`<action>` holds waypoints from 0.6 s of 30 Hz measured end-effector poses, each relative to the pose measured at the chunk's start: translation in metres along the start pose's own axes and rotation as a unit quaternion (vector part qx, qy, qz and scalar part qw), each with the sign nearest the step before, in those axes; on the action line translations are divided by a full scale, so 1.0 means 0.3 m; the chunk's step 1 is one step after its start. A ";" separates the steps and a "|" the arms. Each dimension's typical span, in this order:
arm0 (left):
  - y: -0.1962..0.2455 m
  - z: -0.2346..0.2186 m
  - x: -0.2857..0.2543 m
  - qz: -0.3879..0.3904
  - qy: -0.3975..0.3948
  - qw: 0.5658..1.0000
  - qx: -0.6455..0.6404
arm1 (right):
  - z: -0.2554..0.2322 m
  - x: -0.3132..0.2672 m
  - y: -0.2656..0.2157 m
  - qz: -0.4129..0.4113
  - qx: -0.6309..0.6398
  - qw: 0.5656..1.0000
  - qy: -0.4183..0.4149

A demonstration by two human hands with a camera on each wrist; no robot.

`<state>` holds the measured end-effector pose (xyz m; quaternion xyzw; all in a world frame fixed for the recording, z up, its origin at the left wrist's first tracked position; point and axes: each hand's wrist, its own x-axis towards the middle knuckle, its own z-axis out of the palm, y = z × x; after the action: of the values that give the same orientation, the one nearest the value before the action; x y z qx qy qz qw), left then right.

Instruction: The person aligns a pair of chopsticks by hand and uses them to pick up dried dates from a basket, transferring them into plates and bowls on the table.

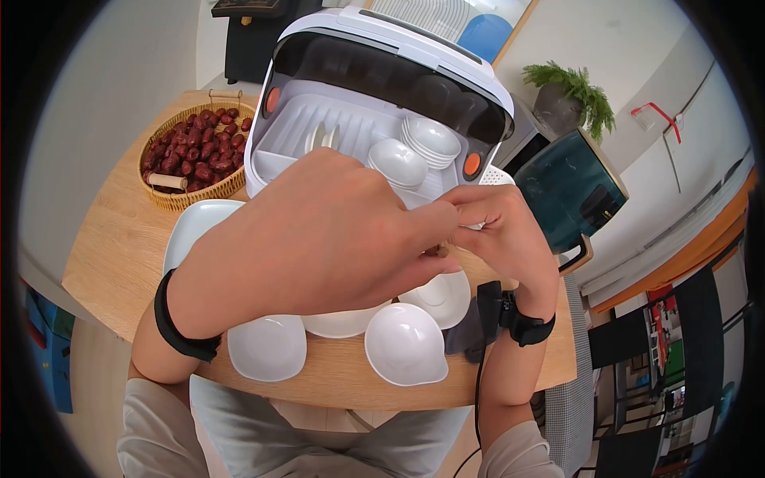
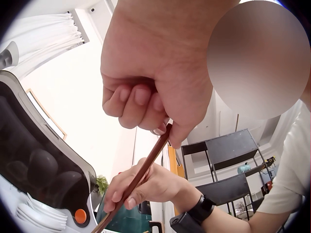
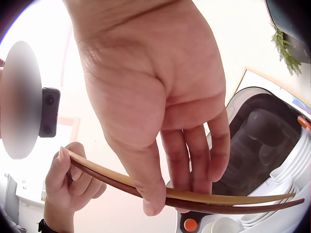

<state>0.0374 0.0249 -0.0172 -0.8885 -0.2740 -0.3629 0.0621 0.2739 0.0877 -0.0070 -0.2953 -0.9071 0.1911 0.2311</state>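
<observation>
A pair of slim wooden chopsticks point(image 3: 228, 198), one tan and one dark brown, runs between both hands. My left hand point(image 1: 311, 231) pinches them at one end, its other fingers curled in the left wrist view. Farther along, my right hand point(image 1: 510, 235) grips them between thumb and fingers. In the right wrist view their far ends stand slightly apart, overlapping the dishes. Behind the hands is a white dish cabinet point(image 1: 259, 151) with its dark lid raised, holding stacked bowls point(image 1: 430, 142) and small upright plates point(image 1: 319, 137). The left hand hides part of it in the head view.
White dishes stand at the near table edge: a square bowl point(image 1: 267, 348), a spouted bowl point(image 1: 406, 344) and a round plate point(image 1: 442, 299). A basket of red dates point(image 1: 195, 151) sits at left, beside a pale tray point(image 1: 195, 223). A dark green appliance point(image 1: 570, 191) is at right.
</observation>
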 end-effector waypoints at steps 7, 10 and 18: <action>0.001 -0.008 0.000 0.003 -0.019 1.000 0.007 | 0.003 0.000 0.001 0.000 -0.004 1.000 0.005; 0.000 -0.007 0.000 0.006 -0.014 1.000 0.006 | 0.003 -0.001 -0.001 0.007 -0.006 1.000 0.006; 0.001 0.003 0.001 0.000 -0.009 1.000 -0.002 | 0.001 -0.001 -0.001 0.014 -0.019 1.000 0.004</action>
<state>0.0383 0.0250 -0.0175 -0.8918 -0.2736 -0.3556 0.0584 0.2737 0.0872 -0.0071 -0.3134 -0.9054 0.1754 0.2265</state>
